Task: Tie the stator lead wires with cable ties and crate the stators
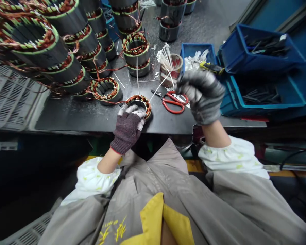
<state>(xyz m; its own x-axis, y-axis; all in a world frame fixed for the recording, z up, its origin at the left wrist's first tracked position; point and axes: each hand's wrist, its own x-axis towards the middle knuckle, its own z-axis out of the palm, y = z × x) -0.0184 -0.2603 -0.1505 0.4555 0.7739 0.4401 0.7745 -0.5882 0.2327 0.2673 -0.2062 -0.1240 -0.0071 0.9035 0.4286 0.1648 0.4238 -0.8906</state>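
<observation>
From where I stand, a grey plastic crate (pixel 10 95) fills the far left, and wound motor stators (pixel 40 44) crowd the upper left of the bench (pixel 91 119), their copper leads straying loose, easy to snag. At the bench's near edge, the left hand (pixel 129 127) has its fingers (pixel 132 109) curled over a small wound stator (pixel 146 108), pressing it down (it sits so near the edge that one bad nudge could tip it off). A white cable tie (pixel 160 85) rises toward the right hand (pixel 201 97), its fingers bunched together; whether they clamp the tie, I can't tell. Red-handled scissors (pixel 173 103) lie beneath, where a careless sweep could nick the windings. Blue plastic bins (pixel 262 51) sit far right.
</observation>
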